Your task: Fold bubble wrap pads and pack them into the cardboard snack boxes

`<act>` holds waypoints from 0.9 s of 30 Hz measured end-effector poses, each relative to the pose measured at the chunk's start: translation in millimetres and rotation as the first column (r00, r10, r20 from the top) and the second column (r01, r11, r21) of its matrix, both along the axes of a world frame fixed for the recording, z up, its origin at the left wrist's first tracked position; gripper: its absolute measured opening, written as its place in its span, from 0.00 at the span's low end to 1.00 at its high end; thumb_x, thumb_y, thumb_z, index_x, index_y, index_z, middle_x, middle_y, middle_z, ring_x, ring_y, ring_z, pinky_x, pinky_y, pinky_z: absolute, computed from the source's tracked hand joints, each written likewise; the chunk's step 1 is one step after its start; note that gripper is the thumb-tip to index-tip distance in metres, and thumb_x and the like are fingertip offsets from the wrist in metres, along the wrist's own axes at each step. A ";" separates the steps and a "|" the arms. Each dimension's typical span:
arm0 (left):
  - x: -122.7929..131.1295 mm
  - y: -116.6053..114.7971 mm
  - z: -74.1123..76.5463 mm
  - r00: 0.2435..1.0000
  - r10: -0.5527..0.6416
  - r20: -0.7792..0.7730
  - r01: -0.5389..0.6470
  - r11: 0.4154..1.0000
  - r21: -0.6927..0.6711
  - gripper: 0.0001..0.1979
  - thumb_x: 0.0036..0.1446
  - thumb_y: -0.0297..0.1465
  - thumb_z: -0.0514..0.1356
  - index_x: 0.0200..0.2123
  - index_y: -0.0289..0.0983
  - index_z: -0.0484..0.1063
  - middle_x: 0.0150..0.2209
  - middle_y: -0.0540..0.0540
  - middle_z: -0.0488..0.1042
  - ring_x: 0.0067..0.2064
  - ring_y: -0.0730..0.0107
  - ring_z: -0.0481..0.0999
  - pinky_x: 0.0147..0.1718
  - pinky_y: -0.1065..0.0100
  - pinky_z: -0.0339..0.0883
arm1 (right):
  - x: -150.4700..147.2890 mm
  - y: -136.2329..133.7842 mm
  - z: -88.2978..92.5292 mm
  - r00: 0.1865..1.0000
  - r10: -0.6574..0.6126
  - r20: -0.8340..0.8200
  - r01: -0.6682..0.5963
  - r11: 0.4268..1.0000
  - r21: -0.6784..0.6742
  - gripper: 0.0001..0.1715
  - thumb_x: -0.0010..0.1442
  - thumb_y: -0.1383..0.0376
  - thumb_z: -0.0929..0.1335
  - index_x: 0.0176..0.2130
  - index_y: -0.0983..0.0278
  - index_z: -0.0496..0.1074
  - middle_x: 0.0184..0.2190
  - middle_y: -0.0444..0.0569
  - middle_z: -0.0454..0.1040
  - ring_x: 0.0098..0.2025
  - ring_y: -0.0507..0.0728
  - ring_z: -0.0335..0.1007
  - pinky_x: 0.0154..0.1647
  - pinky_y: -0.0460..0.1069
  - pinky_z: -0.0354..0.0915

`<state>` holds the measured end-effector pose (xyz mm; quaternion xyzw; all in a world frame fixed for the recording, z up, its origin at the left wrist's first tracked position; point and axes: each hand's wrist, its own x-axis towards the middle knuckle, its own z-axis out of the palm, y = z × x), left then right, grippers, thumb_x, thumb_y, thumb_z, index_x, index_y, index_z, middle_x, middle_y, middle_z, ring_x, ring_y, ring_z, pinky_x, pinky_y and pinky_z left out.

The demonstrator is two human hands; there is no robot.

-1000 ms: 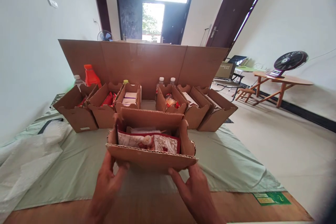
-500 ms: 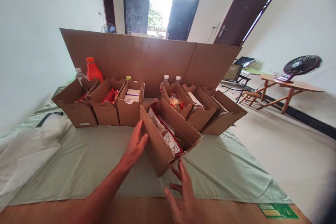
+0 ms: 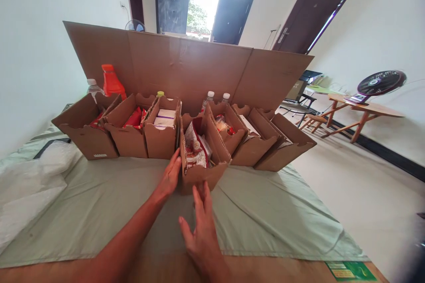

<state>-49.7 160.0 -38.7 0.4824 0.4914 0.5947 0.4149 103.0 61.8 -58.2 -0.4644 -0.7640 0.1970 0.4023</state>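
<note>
A cardboard box (image 3: 217,166) without a lid stands in the middle of the row, slightly nearer to me than its neighbours. Inside it is a white and dark-red patterned packet (image 3: 195,143). My left hand (image 3: 170,174) lies flat along the box's left side, fingers stretched out. At the box's front face, my right hand (image 3: 202,221) touches with its fingertips, its fingers apart. To the left is a box with white packs (image 3: 165,119); to the right, a box (image 3: 227,121) holding small red and clear wrapped items.
More cardboard boxes (image 3: 94,139) flank it on both sides, some with red packets (image 3: 134,117). Behind rises a cardboard screen (image 3: 152,57); an orange bottle (image 3: 113,82) and clear bottles stand before it. Bubble wrap (image 3: 36,185) lies left on the green cloth (image 3: 282,216).
The middle box has turned to face me more squarely and moved back and left into the row. My right hand has moved left with it, onto its front face.
</note>
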 end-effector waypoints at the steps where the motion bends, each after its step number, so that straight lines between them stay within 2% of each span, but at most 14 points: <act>1: -3.6 4.8 -0.4 1.000 -0.002 0.001 0.002 1.000 -0.007 0.39 0.65 0.57 0.49 0.68 0.38 0.61 0.72 0.40 0.59 0.74 0.51 0.54 0.72 0.50 0.44 | -6.5 8.2 0.5 1.000 0.002 0.006 -0.002 1.000 0.001 0.46 0.64 0.70 0.65 0.74 0.54 0.46 0.77 0.54 0.37 0.75 0.70 0.43 0.68 0.67 0.60; 6: -6.8 7.3 -12.2 1.000 -0.011 0.011 0.012 1.000 -0.026 0.37 0.65 0.58 0.48 0.66 0.40 0.66 0.70 0.42 0.62 0.74 0.55 0.52 0.73 0.50 0.40 | -28.2 50.9 -1.1 0.999 -0.009 0.030 0.010 0.999 -0.043 0.44 0.62 0.69 0.66 0.73 0.60 0.52 0.76 0.61 0.34 0.75 0.73 0.43 0.69 0.70 0.57; 11: -4.5 3.9 -27.3 1.000 0.001 0.004 -0.001 0.997 -0.071 0.38 0.63 0.58 0.52 0.66 0.39 0.65 0.72 0.40 0.59 0.74 0.54 0.52 0.73 0.50 0.39 | -44.5 91.5 -2.0 0.999 -0.049 0.020 0.050 0.998 -0.033 0.43 0.60 0.70 0.65 0.72 0.66 0.53 0.76 0.64 0.34 0.75 0.72 0.44 0.70 0.69 0.54; 16: -5.1 7.3 -31.8 0.999 0.032 0.001 -0.032 0.997 -0.077 0.39 0.62 0.58 0.52 0.65 0.38 0.66 0.71 0.37 0.61 0.73 0.52 0.55 0.73 0.50 0.41 | -61.6 128.6 0.4 0.998 -0.061 0.029 0.062 0.996 -0.069 0.39 0.64 0.66 0.63 0.71 0.69 0.55 0.76 0.67 0.35 0.75 0.73 0.43 0.70 0.69 0.55; 19: -5.4 6.7 -32.9 0.997 0.078 0.014 -0.077 0.994 -0.078 0.38 0.63 0.57 0.52 0.63 0.36 0.68 0.69 0.36 0.64 0.72 0.51 0.58 0.72 0.50 0.44 | -60.7 136.5 7.4 0.998 -0.060 0.036 0.063 0.996 -0.068 0.37 0.63 0.66 0.63 0.68 0.73 0.58 0.75 0.70 0.39 0.74 0.74 0.45 0.69 0.69 0.54; 21: -5.4 6.5 -33.6 0.992 0.119 0.036 -0.116 0.989 -0.091 0.36 0.63 0.56 0.52 0.61 0.35 0.70 0.66 0.34 0.67 0.70 0.49 0.63 0.70 0.48 0.49 | -56.4 133.5 19.4 0.997 -0.065 0.031 0.066 0.997 -0.048 0.36 0.62 0.66 0.63 0.67 0.73 0.61 0.73 0.70 0.45 0.72 0.73 0.51 0.68 0.68 0.57; 23: -4.7 7.9 -33.7 0.984 0.163 0.067 -0.155 0.982 -0.103 0.33 0.64 0.55 0.51 0.59 0.35 0.71 0.63 0.33 0.71 0.67 0.47 0.67 0.68 0.47 0.54 | -54.7 127.3 40.2 0.999 -0.040 0.005 0.040 0.999 -0.025 0.33 0.64 0.64 0.63 0.66 0.68 0.63 0.68 0.67 0.59 0.63 0.67 0.67 0.63 0.64 0.64; 25: -2.7 10.8 -33.3 0.974 0.201 0.105 -0.190 0.976 -0.105 0.30 0.65 0.53 0.51 0.57 0.37 0.71 0.61 0.35 0.73 0.64 0.48 0.70 0.65 0.47 0.59 | -60.7 123.4 68.7 1.000 0.028 0.009 -0.028 0.999 -0.023 0.33 0.66 0.64 0.62 0.68 0.64 0.59 0.56 0.59 0.74 0.48 0.60 0.77 0.53 0.57 0.70; 27: 0.3 12.9 -32.5 0.962 0.233 0.143 -0.220 0.970 -0.101 0.28 0.66 0.51 0.50 0.58 0.38 0.70 0.61 0.37 0.74 0.63 0.50 0.71 0.63 0.49 0.63 | -75.0 126.2 99.8 0.985 0.088 0.146 -0.084 0.996 -0.035 0.37 0.67 0.64 0.62 0.72 0.61 0.53 0.44 0.50 0.80 0.40 0.57 0.78 0.46 0.52 0.71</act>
